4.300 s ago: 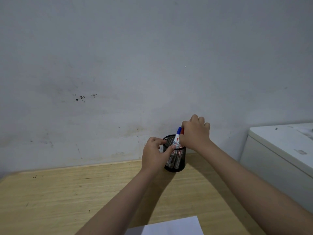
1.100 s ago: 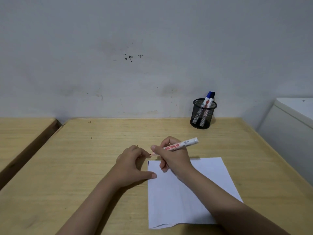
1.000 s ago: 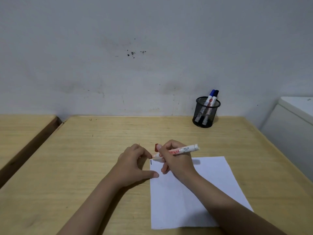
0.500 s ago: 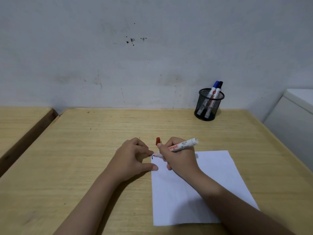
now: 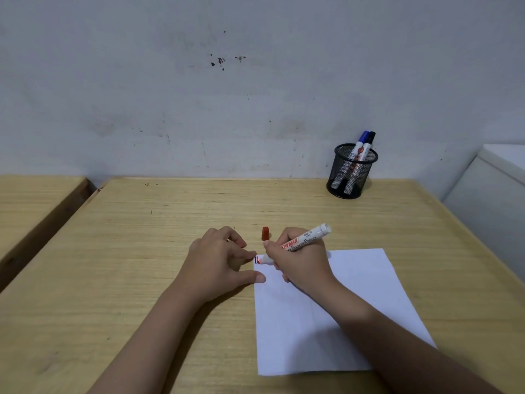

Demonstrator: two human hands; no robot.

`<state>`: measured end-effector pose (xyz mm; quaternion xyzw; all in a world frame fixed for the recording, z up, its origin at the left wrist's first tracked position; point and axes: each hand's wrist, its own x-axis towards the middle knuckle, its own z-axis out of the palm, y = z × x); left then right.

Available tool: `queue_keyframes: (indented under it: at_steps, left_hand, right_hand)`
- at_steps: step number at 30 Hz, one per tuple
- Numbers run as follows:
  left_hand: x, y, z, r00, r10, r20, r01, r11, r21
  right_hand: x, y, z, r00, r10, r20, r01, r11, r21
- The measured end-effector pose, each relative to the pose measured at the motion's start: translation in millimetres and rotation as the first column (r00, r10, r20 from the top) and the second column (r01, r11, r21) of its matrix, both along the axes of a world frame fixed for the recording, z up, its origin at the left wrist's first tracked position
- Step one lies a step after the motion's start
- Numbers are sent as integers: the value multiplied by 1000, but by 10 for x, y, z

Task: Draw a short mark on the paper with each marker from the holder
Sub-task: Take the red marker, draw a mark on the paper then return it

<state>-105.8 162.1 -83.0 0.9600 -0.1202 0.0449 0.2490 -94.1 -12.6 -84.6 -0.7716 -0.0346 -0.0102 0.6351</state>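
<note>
My right hand point(image 5: 301, 260) grips a red marker point(image 5: 305, 240), uncapped, its tip down on the top left corner of the white paper point(image 5: 326, 322). A short dark mark and a red mark point(image 5: 257, 260) sit side by side at that corner. My left hand point(image 5: 218, 263) rests on the table with thumb and fingertips pressing the paper's left edge. The red cap point(image 5: 265, 233) stands on the table just beyond my hands. A black mesh holder point(image 5: 352, 173) at the back right holds a blue marker point(image 5: 360, 145) and a black marker point(image 5: 370, 142).
The wooden table point(image 5: 142, 251) ends at a stained white wall. A second wooden table point(image 5: 31, 203) stands to the left across a narrow gap. A white cabinet point(image 5: 494, 194) borders the table's right side.
My right hand took the red marker from the holder, brought it to the paper and uncapped it. The cap now stands on the table. A red mark has appeared beside the dark one.
</note>
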Motion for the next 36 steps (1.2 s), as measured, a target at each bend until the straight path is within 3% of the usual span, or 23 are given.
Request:
queue_keyframes:
  at_steps: [4, 8, 16, 19, 22, 24, 26, 29, 32, 36]
  left_hand:
    - [1, 6, -8, 1000, 1, 14, -1, 1000, 8]
    - [-11, 0, -4, 1000, -1, 3, 1, 1000, -7]
    - [61, -127, 38, 995, -93, -31, 83, 968, -238]
    - [226, -262, 87, 998, -63, 30, 68, 971, -228]
    - [336, -344, 159, 1000, -18, -18, 15, 988, -155]
    - [340, -380, 214, 999, 11, -38, -19, 977, -214]
    - [302, -410, 303, 996, 55, -72, -81, 898, -433]
    - [167, -462, 502, 991, -30, -130, -85, 611, -787]
    - [4, -563, 674, 981, -152, -122, -47, 427, -903]
    - [-175, -696, 829, 961, -251, -114, -22, 343, -939]
  right_hand:
    - [-23, 0, 12, 999, -47, 14, 46, 998, 39]
    - [8, -28, 23, 985, -168, -42, 173, 965, 197]
    - [8, -90, 132, 950, -263, -165, 308, 868, 389]
    - [9, -94, 236, 953, -278, -124, 304, 839, 452]
    - [14, -120, 378, 955, -290, -57, 280, 822, 497]
    - [-7, -176, 467, 959, -283, -14, 250, 824, 509]
    - [-47, -265, 535, 959, -279, 42, 220, 835, 504]
    - [-121, -396, 618, 949, -289, 129, 195, 853, 484]
    - [-206, -474, 705, 943, -276, 185, 159, 863, 479]
    - [-350, -509, 812, 946, -233, 227, 112, 888, 446]
